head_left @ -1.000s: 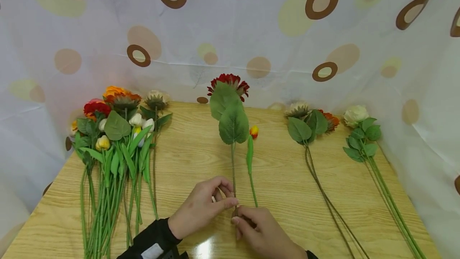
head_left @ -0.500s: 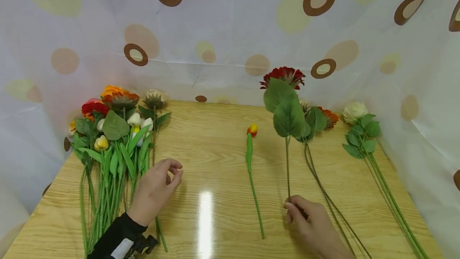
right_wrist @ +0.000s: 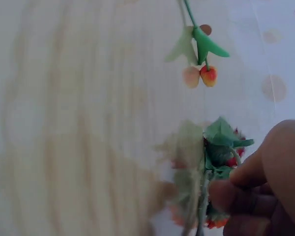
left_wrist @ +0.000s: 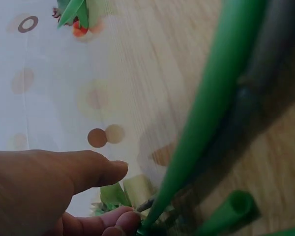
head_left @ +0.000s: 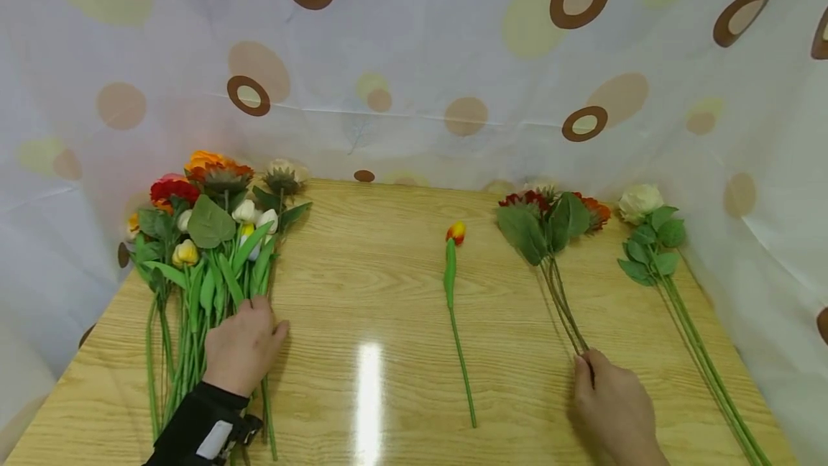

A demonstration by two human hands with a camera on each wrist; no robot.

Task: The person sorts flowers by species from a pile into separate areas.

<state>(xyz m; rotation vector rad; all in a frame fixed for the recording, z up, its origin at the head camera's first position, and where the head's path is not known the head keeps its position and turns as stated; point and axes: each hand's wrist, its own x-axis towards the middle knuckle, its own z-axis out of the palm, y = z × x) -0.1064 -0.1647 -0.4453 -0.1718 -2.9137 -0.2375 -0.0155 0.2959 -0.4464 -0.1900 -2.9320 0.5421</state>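
My right hand (head_left: 611,398) holds a red flower (head_left: 527,198) low on its thin brown stem. The flower lies against a cream flower and an orange flower (head_left: 596,213), their stems running close together. In the right wrist view, the thumb and fingers (right_wrist: 241,201) bend beside the stems, somewhat blurred. My left hand (head_left: 242,347) rests over the stems of a large bunch of flowers (head_left: 210,225) on the left. The left wrist view shows its thumb (left_wrist: 101,169) straight and apart from the other fingers, whose tips touch a stem beside a green stem (left_wrist: 206,108).
A single red-and-yellow tulip (head_left: 456,234) lies mid-table with its stem toward me. A white rose (head_left: 640,203) with long green stems lies at the far right of the wooden table (head_left: 362,257). A dotted curtain (head_left: 414,56) hangs behind.
My right hand has carried the red flower from the middle to the right and lowered it onto the brown-stemmed flowers. My left hand has let go of its stem and moved left to the bunch.
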